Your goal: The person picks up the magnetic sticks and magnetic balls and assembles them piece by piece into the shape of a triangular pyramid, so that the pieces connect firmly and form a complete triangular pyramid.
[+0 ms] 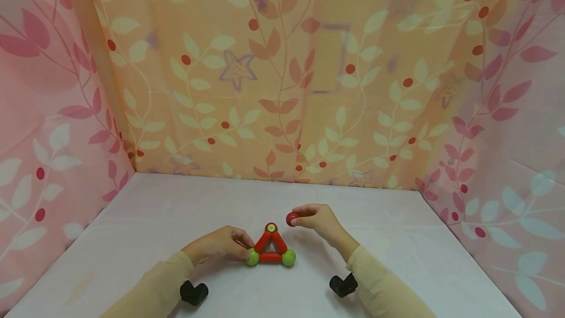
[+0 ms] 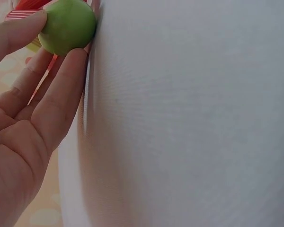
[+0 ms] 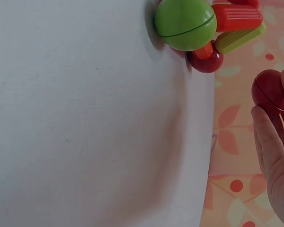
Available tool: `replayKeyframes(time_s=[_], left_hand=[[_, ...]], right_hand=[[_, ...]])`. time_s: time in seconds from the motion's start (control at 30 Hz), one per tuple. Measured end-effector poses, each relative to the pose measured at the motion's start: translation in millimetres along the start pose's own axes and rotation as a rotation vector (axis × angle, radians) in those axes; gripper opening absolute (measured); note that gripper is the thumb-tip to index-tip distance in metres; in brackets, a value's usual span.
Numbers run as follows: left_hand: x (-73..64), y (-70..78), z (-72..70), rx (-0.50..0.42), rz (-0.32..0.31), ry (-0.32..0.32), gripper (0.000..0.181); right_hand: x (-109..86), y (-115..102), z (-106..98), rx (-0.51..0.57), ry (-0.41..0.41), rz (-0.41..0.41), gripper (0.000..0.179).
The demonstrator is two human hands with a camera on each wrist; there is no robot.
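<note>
A triangle of red rods (image 1: pixel 270 257) lies in front of me with green balls at its two near corners. A red ball with a yellow-green round end tops the far corner. My left hand (image 1: pixel 222 245) pinches the left green ball (image 2: pixel 68 26) between thumb and fingers. Just right of the triangle's far corner, my right hand (image 1: pixel 321 221) holds a loose red ball (image 3: pixel 270 90) in its fingertips, apart from the build. The right wrist view shows the right green ball (image 3: pixel 185 23), with a yellow-green rod (image 3: pixel 241 38) and another red ball (image 3: pixel 206 59) behind it.
A white cloth (image 1: pixel 176 210) covers the table. Leaf-patterned curtains (image 1: pixel 282 87) enclose it at the back and both sides. Black angular pieces (image 1: pixel 194 292) sit by the two sleeved forearms.
</note>
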State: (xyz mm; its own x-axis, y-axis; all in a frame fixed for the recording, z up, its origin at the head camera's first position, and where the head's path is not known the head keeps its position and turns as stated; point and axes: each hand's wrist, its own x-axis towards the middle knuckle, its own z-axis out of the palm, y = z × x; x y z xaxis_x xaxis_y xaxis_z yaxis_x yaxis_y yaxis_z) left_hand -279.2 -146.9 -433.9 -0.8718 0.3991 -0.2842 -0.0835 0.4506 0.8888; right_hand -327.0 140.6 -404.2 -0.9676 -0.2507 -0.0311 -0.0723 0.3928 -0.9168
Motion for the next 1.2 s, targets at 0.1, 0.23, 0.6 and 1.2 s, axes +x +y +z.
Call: replayKeyframes(time_s=[0.1, 0.23, 0.6, 1.2], left_hand=[[-0.5, 0.8, 0.0, -0.005, 0.005, -0.004, 0.025], [-1.0, 1.2, -0.1, -0.007, 0.012, -0.005, 0.025], [-1.9, 0.4, 0.9, -0.001, 0.008, 0.004, 0.024], [-0.8, -1.8, 1.0, 0.003, 0.000, 0.007, 0.024]], right_hand=[[-2.4, -2, 1, 0.004, -0.002, -0.005, 0.037], [-4.2, -5, 2, 0.005, -0.008, -0.020, 0.038], [-8.8, -12, 5, 0.005, -0.027, -0.037, 0.041], [-18.1, -24, 10, 0.016, -0.058, -0.042, 0.039]])
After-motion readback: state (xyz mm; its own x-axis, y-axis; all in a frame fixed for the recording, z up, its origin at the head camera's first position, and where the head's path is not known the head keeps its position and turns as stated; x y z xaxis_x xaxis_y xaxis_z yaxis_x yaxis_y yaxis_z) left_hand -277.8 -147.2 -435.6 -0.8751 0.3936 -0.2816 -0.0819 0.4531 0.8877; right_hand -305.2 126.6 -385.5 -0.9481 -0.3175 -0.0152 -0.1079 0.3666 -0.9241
